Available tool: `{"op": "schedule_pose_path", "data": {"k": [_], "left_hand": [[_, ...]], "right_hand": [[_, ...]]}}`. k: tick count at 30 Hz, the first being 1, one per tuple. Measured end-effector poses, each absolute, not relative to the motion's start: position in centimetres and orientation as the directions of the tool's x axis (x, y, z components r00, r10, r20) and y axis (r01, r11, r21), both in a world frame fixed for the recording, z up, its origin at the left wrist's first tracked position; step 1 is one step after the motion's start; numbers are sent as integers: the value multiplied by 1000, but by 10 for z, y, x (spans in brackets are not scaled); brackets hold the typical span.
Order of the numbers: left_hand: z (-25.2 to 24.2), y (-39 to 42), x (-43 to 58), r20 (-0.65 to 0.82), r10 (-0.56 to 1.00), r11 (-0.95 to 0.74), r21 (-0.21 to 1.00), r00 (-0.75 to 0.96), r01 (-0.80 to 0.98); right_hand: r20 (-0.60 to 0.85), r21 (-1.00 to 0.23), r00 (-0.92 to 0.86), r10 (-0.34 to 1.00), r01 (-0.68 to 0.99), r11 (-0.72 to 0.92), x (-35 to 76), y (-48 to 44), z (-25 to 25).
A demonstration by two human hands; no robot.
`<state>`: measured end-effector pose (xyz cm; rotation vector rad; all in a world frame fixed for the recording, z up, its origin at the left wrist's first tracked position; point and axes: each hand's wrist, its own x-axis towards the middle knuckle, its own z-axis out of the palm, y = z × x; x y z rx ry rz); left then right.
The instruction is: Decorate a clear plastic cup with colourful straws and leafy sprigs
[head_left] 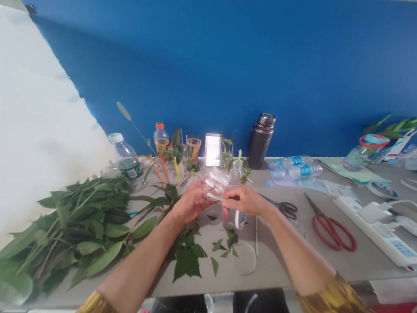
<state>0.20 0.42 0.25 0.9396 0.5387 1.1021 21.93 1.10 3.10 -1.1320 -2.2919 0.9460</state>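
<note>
My left hand [191, 202] and my right hand [245, 200] meet above the grey table [287, 261], both closed on a small bundle of white plastic strips [216, 182]. A red piece [225, 212] hangs below my right fingers, and a white tape loop [239, 219] sits just under that hand. Loose green leaves [188, 259] lie on the table beneath my hands. A thin green stem [256, 236] lies to the right of them.
A big pile of leafy branches [67, 227] covers the left. Bottles [129, 162], cups with coloured sticks [193, 149] and a dark flask [260, 140] stand at the back. Black scissors [286, 208], red scissors [329, 229], a power strip [380, 230] and water bottles [298, 167] lie to the right.
</note>
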Motion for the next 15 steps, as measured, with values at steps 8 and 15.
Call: {"op": "schedule_pose_path", "data": {"k": [8,15], "left_hand": [[6,2,2,28,931,193,807,363,-558],[-1,4,0,-16,899,306,738,438,-601]], "right_hand": [[173,-630,-586,791,551,547,220,12,28],[236,-565,-602,763,554,612,221,15,25]]}}
